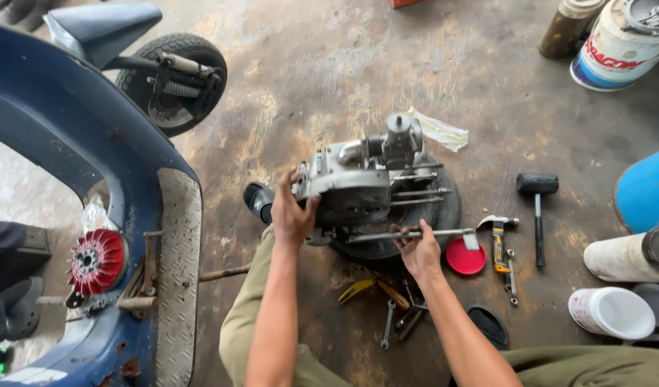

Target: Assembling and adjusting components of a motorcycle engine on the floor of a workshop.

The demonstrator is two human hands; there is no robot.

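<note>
A grey scooter engine (358, 183) with its black tyre (444, 208) lies on the stained concrete floor in front of me. My left hand (292, 215) grips the engine's left casing edge. My right hand (418, 251) is shut on a long metal bar tool (415, 234) that lies across the engine's lower side, its flat end near a red round lid (464, 259). A black rubber sleeve (258, 201) sticks out just left of my left hand.
A blue scooter body (64, 136) with a red fan wheel (96, 261) stands at left. A rubber mallet (537, 208), claw hammer (498, 240), wrenches (388, 322) and screwdrivers (376, 289) lie around. Buckets (616, 50), a blue drum (648, 190) and a white cup (610, 312) stand right.
</note>
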